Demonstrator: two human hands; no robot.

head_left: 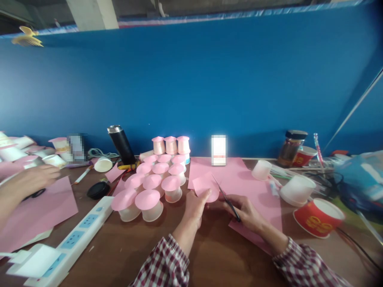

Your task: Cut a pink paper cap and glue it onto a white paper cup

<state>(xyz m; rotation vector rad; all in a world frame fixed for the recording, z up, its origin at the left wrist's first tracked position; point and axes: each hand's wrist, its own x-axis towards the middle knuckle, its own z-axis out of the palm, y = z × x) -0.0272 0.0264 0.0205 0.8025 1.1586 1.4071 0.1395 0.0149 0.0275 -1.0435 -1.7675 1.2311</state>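
Right now your left hand pinches a small pink paper piece, thumb over its near edge, holding it just above the desk. Your right hand is closed round the handles of the scissors, whose blades point up and away from that grip onto the paper's right edge. Beneath both grips lies a larger pink sheet. Left of your left grip stands a cluster of cups capped with pink discs; nearer still on that side lies a white power strip. Right of your right grip sits a red paper cup. Far left, another person's hand rests on pink paper.
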